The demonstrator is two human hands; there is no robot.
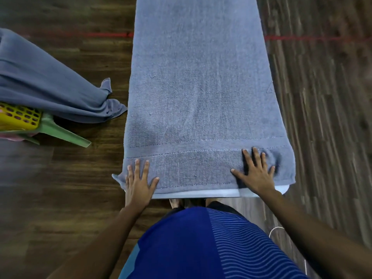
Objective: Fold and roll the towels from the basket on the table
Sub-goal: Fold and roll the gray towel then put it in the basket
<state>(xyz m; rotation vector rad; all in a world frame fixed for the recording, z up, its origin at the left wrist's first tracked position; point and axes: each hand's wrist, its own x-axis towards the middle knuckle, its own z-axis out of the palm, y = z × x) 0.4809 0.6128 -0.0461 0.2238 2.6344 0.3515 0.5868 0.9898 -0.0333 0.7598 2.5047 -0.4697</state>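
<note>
A long grey-blue towel (pixel 199 87) lies flat along a narrow white table (pixel 221 193), covering almost all of it; only the table's near edge shows. My left hand (pixel 140 181) presses flat on the towel's near left corner with fingers spread. My right hand (pixel 256 171) presses flat near the near right corner, where the cloth is slightly bunched. At the left, another grey-blue towel (pixel 46 83) drapes out of a yellow basket (pixel 20 117).
The yellow basket sits on a green plastic stool (pixel 62 131) left of the table. Dark wood floor surrounds the table, with a red line (pixel 312 38) across it. My blue shirt (pixel 201 244) fills the bottom centre.
</note>
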